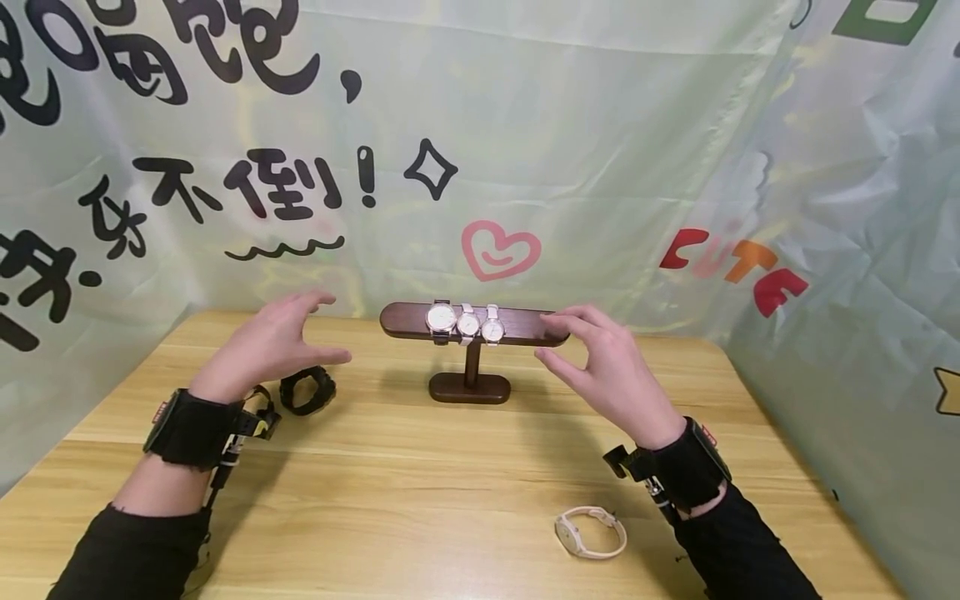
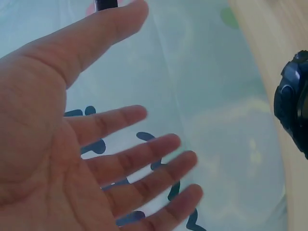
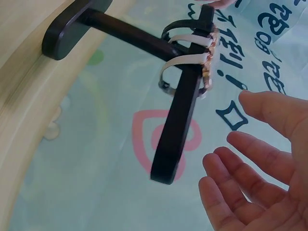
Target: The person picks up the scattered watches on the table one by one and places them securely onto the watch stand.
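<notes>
A dark wooden T-shaped watch stand (image 1: 472, 387) stands toward the back of the table. Three watches hang on its bar left of the right end: a black-strapped watch (image 1: 441, 317), a pale-strapped watch (image 1: 468, 323) and a white-strapped watch (image 1: 492, 330). My right hand (image 1: 600, 358) is raised by the bar's right end, fingers spread and nothing held; its fingertips overlap that end in the head view. Off to the left, my left hand (image 1: 273, 337) hovers with thumb and fingers apart. Just below it lies a black watch (image 1: 307, 392), seen partly in the left wrist view.
A pale pink watch (image 1: 591, 533) lies on the wooden table (image 1: 420, 492) near the front right, close to my right forearm. Behind the table hangs a pale printed cloth (image 1: 600, 150), which also runs along the right side.
</notes>
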Demonstrator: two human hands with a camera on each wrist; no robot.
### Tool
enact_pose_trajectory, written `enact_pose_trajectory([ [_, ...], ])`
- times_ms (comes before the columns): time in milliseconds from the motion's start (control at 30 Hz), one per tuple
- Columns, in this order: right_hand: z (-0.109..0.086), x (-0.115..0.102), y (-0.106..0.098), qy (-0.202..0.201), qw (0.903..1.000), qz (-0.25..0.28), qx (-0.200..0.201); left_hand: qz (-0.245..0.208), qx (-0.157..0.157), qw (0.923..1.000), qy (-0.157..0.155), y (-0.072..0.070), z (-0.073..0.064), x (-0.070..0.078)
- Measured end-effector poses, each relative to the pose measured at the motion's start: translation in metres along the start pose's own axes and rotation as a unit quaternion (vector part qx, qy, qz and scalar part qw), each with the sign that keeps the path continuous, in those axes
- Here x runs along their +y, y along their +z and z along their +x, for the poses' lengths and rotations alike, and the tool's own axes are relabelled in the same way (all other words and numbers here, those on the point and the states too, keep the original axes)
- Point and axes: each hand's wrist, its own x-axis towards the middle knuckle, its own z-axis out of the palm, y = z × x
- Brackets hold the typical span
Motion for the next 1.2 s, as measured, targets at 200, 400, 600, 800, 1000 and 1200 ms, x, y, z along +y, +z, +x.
enact_pose_trajectory([
  [200,-0.002,-0.010,-0.001,-0.013,0.9998,-0.007,-0.012,0.019,-0.024,0.9993,-0.023,-0.002,-0.004,-0.003],
  [400,-0.005,-0.020,0.000,-0.027,0.9991,-0.013,-0.029,0.038,-0.048,0.9971,-0.045,0.001,-0.004,-0.007],
  [600,-0.007,-0.030,0.003,-0.064,0.9966,-0.017,-0.049,0.056,-0.069,0.9939,-0.066,0.005,-0.004,-0.011],
  [800,-0.009,-0.038,0.007,-0.091,0.9937,-0.019,-0.062,0.063,-0.083,0.9920,-0.072,0.007,-0.004,-0.013],
  [1000,-0.012,-0.044,0.014,-0.120,0.9893,-0.020,-0.080,0.070,-0.098,0.9902,-0.070,0.010,-0.004,-0.015],
  [1200,-0.014,-0.050,0.018,-0.135,0.9849,-0.013,-0.107,0.074,-0.115,0.9871,-0.083,0.015,-0.003,-0.019],
])
